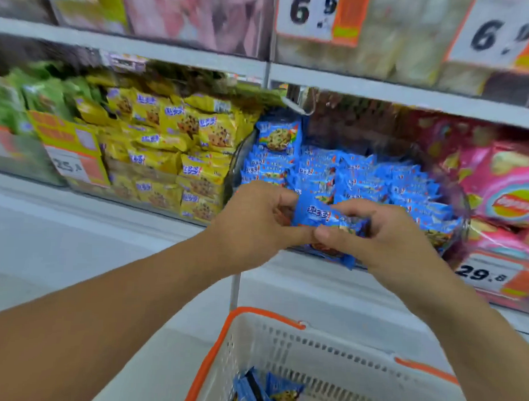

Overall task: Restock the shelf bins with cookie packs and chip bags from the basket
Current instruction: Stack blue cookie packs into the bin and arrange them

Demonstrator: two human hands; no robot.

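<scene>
Down at six o'clock sits the basket (pixel 327 349), a few blue packs still inside. Both hands meet at centre: the left hand (pixel 256 221) and right hand (pixel 385 237) together pinch a blue cookie pack (pixel 322 217) at the front edge of the clear bin (pixel 464 207) of matching packs. Placing seems underway; next, the pack likely needs easing forward toward twelve o'clock and letting go.

blur: top-shelf goods (pixel 197 15) upper frame, unreadable | cut off: basket (pixel 327 352) at bottom edge, pink chip bags (pixel 503 190) at right edge | hidden: front of blue-pack bin (pixel 464 207) behind both hands | price tag (pixel 69 166) left, smeared
</scene>
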